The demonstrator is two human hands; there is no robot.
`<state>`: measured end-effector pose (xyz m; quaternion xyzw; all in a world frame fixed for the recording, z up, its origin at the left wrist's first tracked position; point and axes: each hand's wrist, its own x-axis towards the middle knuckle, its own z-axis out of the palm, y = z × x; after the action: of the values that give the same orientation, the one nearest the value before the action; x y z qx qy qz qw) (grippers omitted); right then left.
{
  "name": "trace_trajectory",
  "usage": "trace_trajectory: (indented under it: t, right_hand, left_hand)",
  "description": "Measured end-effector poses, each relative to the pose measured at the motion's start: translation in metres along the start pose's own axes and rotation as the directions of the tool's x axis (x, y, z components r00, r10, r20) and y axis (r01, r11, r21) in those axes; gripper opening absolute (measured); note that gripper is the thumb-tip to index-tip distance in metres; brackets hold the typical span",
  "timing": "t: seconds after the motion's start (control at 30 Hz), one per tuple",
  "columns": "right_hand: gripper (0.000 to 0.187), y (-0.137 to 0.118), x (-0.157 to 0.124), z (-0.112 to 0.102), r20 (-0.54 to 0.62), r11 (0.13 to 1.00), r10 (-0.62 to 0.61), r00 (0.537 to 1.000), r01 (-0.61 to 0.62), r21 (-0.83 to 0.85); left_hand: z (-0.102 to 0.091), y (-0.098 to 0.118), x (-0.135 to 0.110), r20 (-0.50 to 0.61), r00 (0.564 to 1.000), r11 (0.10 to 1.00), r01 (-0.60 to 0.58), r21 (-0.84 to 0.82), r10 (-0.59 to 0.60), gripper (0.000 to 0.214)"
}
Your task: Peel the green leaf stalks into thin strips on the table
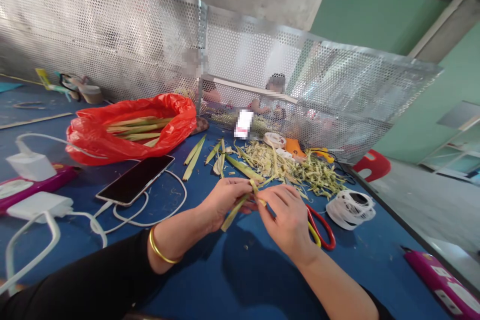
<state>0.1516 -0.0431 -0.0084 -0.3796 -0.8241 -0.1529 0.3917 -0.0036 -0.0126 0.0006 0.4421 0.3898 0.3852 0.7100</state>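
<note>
My left hand [222,200] is closed around a green leaf strip [235,210] that slants down to the left over the blue table [210,280]. My right hand [287,217] pinches the strip's upper end, where it is folded. A gold bangle [159,251] sits on my left wrist. Red-handled scissors [323,232] lie just right of my right hand, partly hidden by it. Beyond my hands lies a heap of leaf trimmings [296,167] and several cut strips [195,155].
A red plastic bag [123,132] with leaf stalks lies at the left. A phone [135,179] on a white cable, chargers [32,165], a roll of white tape [351,206] and a pink box [444,282] surround the work area. A perforated metal screen [150,45] backs the table; people sit behind it.
</note>
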Motion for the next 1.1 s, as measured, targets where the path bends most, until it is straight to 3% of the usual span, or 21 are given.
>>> trace_trajectory:
  t: [0.13,0.37,0.47,0.57,0.67,0.77,0.83,0.9,0.97,1.1]
  right_hand:
    - [0.013,0.002,0.000,0.001,0.025,1.000,-0.017,1.000,0.017,-0.024]
    - [0.009,-0.001,0.001,0.000,0.096,0.996,-0.065,0.993,0.071,-0.059]
    - [0.014,-0.007,0.001,0.001,0.149,0.978,-0.157,0.976,0.175,-0.112]
    - [0.020,-0.013,-0.001,0.006,0.263,0.932,-0.262,0.929,0.315,-0.182]
    - [0.020,-0.017,-0.002,0.010,0.281,0.928,-0.265,0.922,0.323,-0.185]
    - [0.016,-0.016,-0.003,0.009,0.137,0.990,-0.129,0.982,0.135,-0.040]
    - [0.012,-0.012,-0.002,0.007,0.018,0.987,0.093,0.995,-0.095,0.133]
    - [0.013,-0.006,-0.002,0.007,-0.014,0.895,0.347,0.938,-0.327,0.305]
    - [0.015,0.000,-0.003,0.010,0.044,0.745,0.543,0.838,-0.506,0.436]
    - [0.018,0.005,-0.004,0.017,0.222,0.391,0.722,0.656,-0.651,0.651]
  left_hand:
    - [-0.002,-0.003,0.001,0.048,0.999,1.000,0.007,-0.029,-0.006,0.024]
    - [0.000,-0.009,0.004,0.001,0.998,0.998,-0.057,-0.040,0.057,0.029]
    - [0.001,-0.009,0.003,-0.022,0.998,0.995,-0.060,-0.075,0.058,0.025]
    - [0.002,-0.009,0.002,-0.050,0.998,0.997,-0.048,-0.054,0.046,0.022]
    - [0.003,-0.011,0.001,-0.020,0.999,0.999,-0.037,-0.037,0.037,0.023]
    - [0.003,-0.010,0.001,0.006,0.998,0.998,-0.059,-0.024,0.060,0.026]
    - [0.003,-0.006,0.000,0.011,0.998,0.998,-0.066,0.004,0.066,0.026]
    - [0.002,-0.002,-0.001,0.005,0.998,0.998,-0.060,0.029,0.060,0.028]
    - [0.001,0.001,-0.002,-0.016,0.999,0.999,-0.038,0.029,0.039,0.031]
    - [-0.003,0.002,-0.001,0.026,1.000,1.000,-0.005,0.007,0.005,0.034]
